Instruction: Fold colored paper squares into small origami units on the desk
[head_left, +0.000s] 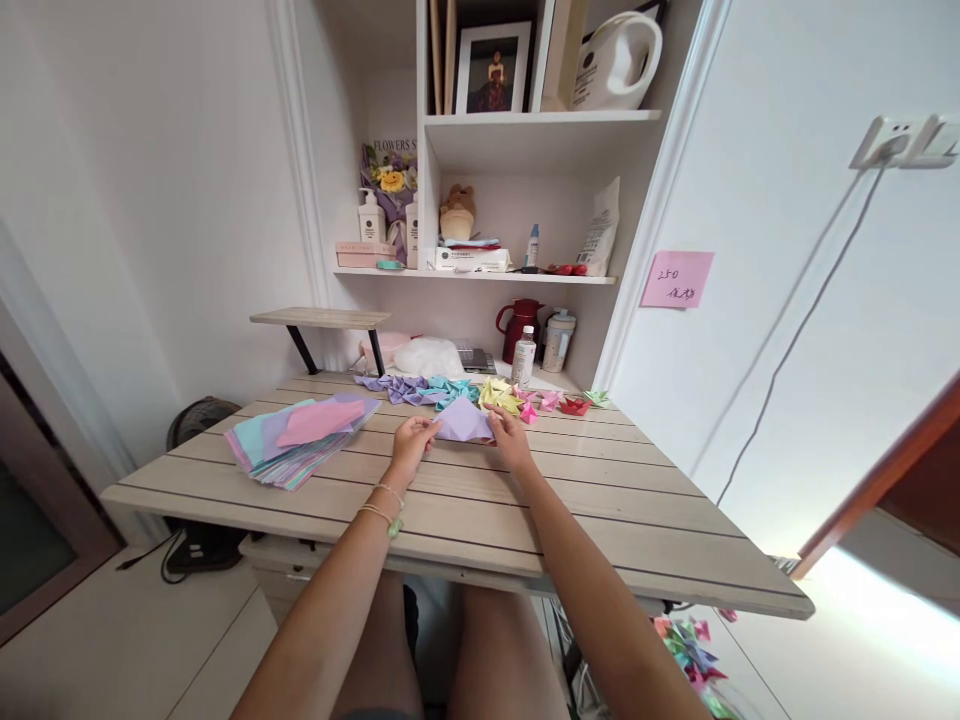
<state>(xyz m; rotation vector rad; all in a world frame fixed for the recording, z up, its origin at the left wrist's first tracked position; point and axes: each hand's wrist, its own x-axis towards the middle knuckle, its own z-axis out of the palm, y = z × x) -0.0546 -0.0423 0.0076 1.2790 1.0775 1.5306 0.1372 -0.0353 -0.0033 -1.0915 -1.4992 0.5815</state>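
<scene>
Between my hands is a partly folded sheet of lavender origami paper [463,421], raised at its upper middle and held by its two side corners. My left hand [412,446] pinches the left corner with thumb and fingers. At the opposite corner my right hand [511,438] grips the paper, its fingertips closed on the edge. Just behind it lie folded paper pieces in groups: purple [409,388], turquoise [450,390], yellow [498,393], pink [551,400] and a red one [575,407]. To the left rests a fanned stack of coloured paper sheets [300,440].
The slatted wooden table [600,500] stands against a white shelf unit [540,118]. A small raised stand [322,318] is at the back left. A clear bottle [523,357], a dark red jug [519,325] and a tumbler [558,340] stand at the back. More folded paper [691,650] lies below the table.
</scene>
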